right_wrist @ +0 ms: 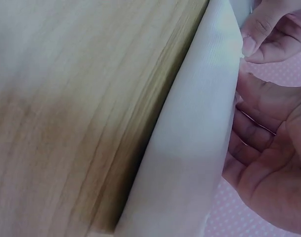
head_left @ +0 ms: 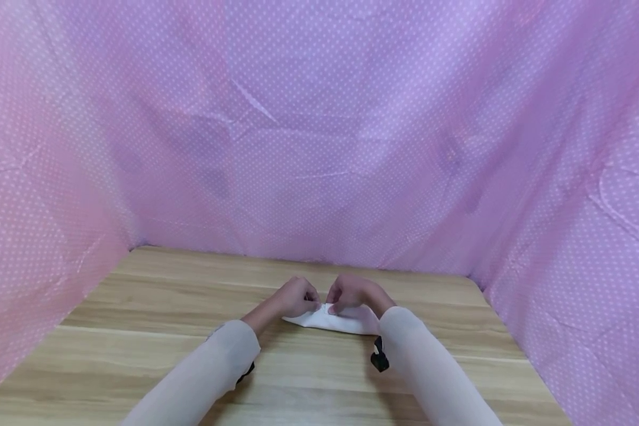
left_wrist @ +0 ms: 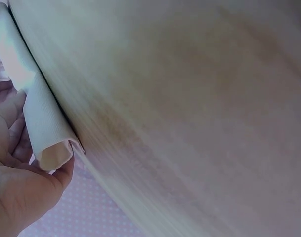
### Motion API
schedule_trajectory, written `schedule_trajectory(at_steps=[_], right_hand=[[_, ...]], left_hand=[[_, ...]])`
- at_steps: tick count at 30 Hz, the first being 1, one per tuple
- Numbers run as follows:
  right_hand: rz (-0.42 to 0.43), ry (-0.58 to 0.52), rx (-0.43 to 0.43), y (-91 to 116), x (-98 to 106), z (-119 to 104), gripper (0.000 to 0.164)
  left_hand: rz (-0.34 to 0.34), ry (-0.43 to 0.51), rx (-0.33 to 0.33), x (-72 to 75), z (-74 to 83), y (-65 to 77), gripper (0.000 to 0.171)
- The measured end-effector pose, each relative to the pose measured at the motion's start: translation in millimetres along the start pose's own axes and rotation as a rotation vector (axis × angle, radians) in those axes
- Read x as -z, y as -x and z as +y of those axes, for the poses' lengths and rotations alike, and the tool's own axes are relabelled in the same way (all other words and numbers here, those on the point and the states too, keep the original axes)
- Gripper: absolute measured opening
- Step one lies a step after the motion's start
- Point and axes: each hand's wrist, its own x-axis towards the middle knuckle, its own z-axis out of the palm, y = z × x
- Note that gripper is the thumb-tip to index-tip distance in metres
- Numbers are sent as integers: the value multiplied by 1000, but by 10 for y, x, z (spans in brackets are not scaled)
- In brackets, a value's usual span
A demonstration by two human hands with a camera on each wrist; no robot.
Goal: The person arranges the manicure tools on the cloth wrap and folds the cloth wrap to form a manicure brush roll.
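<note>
A white folded cloth-like piece [head_left: 351,323] with a finely ribbed surface lies across the table in front of both hands. My left hand [head_left: 297,297] pinches its upper edge near the left part. Close beside it, my right hand [head_left: 351,291] pinches the same edge, its fingertips almost meeting the left ones. In the left wrist view the near end of the white piece [left_wrist: 44,108] curls into an open roll, with the left hand [left_wrist: 21,182] behind it. The right wrist view shows the long side of the piece [right_wrist: 190,128] beside the right hand [right_wrist: 274,158]; some fingertips are hidden behind it.
The wood-grain table [head_left: 138,343] spreads out on all sides of the hands. Pink dotted cloth [head_left: 319,148] hangs behind it and along both sides. Dark wrist straps [head_left: 380,357] show under the pale sleeves [head_left: 426,361].
</note>
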Motion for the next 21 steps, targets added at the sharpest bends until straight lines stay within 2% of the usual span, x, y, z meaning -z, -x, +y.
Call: schedule_trajectory(at_steps=[7,13,17,21], right_hand=[[3,-38,77,20,-18,112,16],[14,-79,109,25,-23,211,15],[59,-102,145,85,45,222,17],[136,-133,134,240,189,190,26]], left_hand=[[-22,11,-9,-6,-21,-23,9],[-47,15,-22,20,-37,-18,7],[-45,13,-12,101,-22,6,4],[-19,15,5,252,7,66,7]])
